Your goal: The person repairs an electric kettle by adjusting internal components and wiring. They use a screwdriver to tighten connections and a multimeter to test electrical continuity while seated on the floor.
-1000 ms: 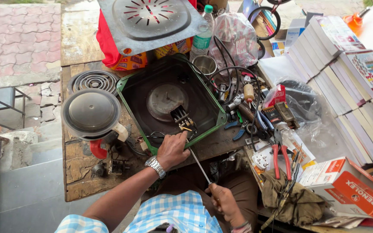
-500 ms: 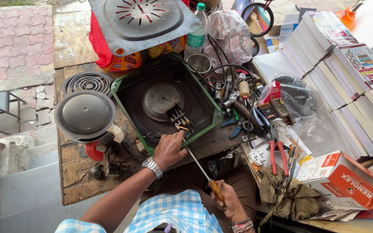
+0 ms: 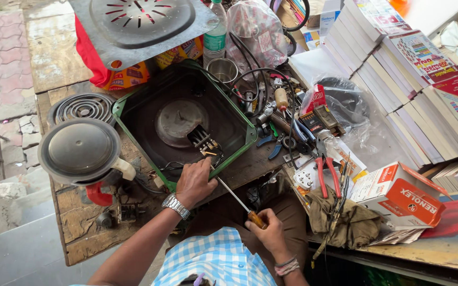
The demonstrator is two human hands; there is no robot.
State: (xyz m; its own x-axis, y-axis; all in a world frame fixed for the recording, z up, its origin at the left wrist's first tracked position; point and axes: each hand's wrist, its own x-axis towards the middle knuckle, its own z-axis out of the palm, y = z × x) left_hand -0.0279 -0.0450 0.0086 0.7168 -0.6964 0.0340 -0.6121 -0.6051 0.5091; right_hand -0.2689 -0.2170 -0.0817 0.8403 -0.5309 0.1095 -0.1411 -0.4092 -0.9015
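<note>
An open green-rimmed black appliance casing (image 3: 133, 98) lies on the wooden bench, with a round metal disc (image 3: 176, 119) and a small terminal block (image 3: 203, 141) inside. My left hand (image 3: 194, 182), with a metal wristwatch, rests on the casing's near edge beside the terminal block. My right hand (image 3: 266, 233) grips the orange handle of a long screwdriver (image 3: 234, 196), whose shaft slants up to the terminal block.
A round lidded pot (image 3: 80, 151), a coil element (image 3: 83, 106) and a perforated metal plate (image 3: 139, 24) surround the casing. Red-handled pliers (image 3: 325, 175), loose tools, a steel cup (image 3: 222, 69), a bottle, stacked books (image 3: 414, 85) and an orange-white box (image 3: 404, 196) crowd the right side.
The view has shifted slightly. My right hand has pulled back toward me a little along the screwdriver line; my left hand stays on the casing's edge.
</note>
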